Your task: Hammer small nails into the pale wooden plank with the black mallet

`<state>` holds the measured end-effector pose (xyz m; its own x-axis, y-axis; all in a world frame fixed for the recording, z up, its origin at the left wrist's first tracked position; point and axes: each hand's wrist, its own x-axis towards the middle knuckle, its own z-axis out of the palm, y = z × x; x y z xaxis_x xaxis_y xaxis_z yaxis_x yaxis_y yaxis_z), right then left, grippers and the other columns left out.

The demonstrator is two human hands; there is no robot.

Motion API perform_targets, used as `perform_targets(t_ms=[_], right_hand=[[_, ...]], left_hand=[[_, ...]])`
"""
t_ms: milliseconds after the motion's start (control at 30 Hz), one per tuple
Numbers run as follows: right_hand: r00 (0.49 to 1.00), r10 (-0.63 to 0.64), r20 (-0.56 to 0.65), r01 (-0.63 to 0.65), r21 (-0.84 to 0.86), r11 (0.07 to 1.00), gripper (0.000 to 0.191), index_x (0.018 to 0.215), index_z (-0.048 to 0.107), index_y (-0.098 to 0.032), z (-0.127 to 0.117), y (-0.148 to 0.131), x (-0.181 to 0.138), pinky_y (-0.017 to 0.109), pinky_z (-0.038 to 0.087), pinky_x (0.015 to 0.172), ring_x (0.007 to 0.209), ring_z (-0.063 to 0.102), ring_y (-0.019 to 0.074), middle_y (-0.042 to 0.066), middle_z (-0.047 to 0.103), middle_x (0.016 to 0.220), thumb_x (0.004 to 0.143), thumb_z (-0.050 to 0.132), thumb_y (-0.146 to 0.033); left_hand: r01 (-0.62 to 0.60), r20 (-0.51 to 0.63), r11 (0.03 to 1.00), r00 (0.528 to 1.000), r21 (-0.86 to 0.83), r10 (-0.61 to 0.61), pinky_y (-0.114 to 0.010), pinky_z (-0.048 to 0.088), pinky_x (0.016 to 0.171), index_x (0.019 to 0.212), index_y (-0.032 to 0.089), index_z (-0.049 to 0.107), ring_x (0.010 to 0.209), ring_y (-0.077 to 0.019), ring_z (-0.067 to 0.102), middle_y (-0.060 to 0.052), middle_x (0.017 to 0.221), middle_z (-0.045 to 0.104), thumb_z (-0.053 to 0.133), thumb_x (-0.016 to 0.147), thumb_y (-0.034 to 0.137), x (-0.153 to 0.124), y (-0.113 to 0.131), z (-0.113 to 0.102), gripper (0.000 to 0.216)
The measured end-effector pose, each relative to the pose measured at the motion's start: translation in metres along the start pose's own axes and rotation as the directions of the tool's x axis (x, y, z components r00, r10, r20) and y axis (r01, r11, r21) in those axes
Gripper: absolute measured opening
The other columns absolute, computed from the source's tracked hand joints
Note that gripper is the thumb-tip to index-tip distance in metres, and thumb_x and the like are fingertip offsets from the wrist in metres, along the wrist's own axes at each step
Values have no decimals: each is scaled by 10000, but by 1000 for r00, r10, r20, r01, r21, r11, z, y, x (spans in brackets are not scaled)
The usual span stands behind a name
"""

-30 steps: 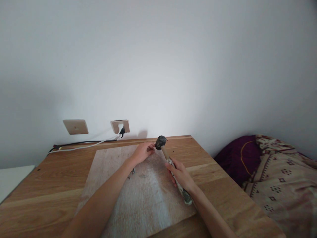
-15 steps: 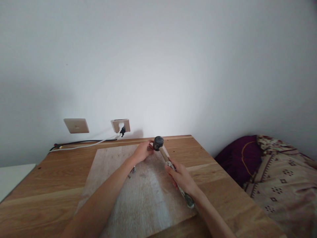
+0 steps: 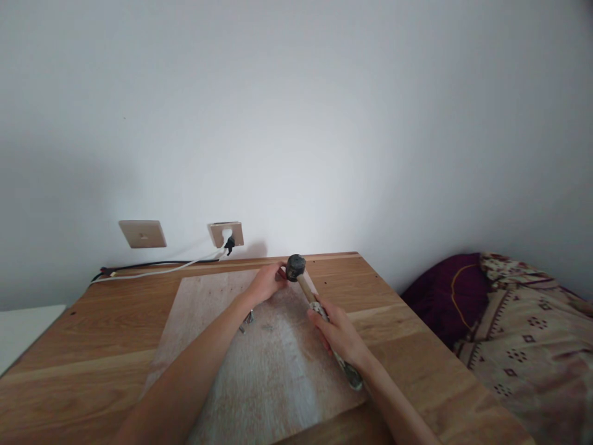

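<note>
— What's each hand doing?
— The right hand has its grip closed round the hammer handle, head low over the board on the worktop.
— And the left hand?
— Fingers pinched beside the hammer head; what they pinch is too small to tell.

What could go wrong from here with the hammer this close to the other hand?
The hammer head sits right beside the left hand fingertips, so a slightly off strike would likely hit them. The right hand grips mid-handle, which may reduce control. The board lies loose on the table and might shift.
</note>
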<state>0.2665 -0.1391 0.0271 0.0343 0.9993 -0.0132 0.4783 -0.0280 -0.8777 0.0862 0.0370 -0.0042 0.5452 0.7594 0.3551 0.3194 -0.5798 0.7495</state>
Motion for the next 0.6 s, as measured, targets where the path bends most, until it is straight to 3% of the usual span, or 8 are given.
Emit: perform_targets(t_ms=[233, 367, 533, 600], right_hand=[[1000, 14, -18, -14, 2, 1000, 514, 1306, 602, -173, 0, 2, 0, 234, 405, 436, 419, 532, 158, -50, 554, 513, 900, 546, -484], [1000, 18, -16, -17, 20, 1000, 529, 1299, 587, -155, 2, 3, 2, 214, 358, 357, 352, 478, 136, -73, 505, 482, 901, 531, -498], [1000, 14, -23, -13, 54, 998, 487, 1250, 577, -166, 4, 6, 4, 198, 344, 316, 326, 438, 115, -94, 470, 466, 914, 509, -512], [1000, 16, -26, -14, 68, 998, 473, 1233, 571, -167, 5, 7, 5, 195, 346, 310, 324, 426, 108, -97, 468, 475, 918, 503, -513]], left_hand=[[16, 20, 999, 1000, -30, -15, -304, 536, 814, 1108, 175, 683, 853, -215, 724, -40, 925, 777, 668, 683, 54, -1, 3, 0, 442], [10, 53, 999, 999, 40, -12, -281, 526, 773, 1160, 165, 650, 871, -206, 706, -61, 996, 757, 670, 695, 123, -6, 9, -23, 467], [-53, 299, 953, 953, 297, -40, -240, 448, 601, 785, 214, 665, 633, -170, 609, 12, 697, 663, 686, 640, 200, -31, 27, -65, 147], [-84, 349, 915, 935, 395, -65, -250, 426, 578, 689, 224, 628, 618, -183, 589, 7, 661, 629, 710, 585, 174, -43, 34, -71, 142]])
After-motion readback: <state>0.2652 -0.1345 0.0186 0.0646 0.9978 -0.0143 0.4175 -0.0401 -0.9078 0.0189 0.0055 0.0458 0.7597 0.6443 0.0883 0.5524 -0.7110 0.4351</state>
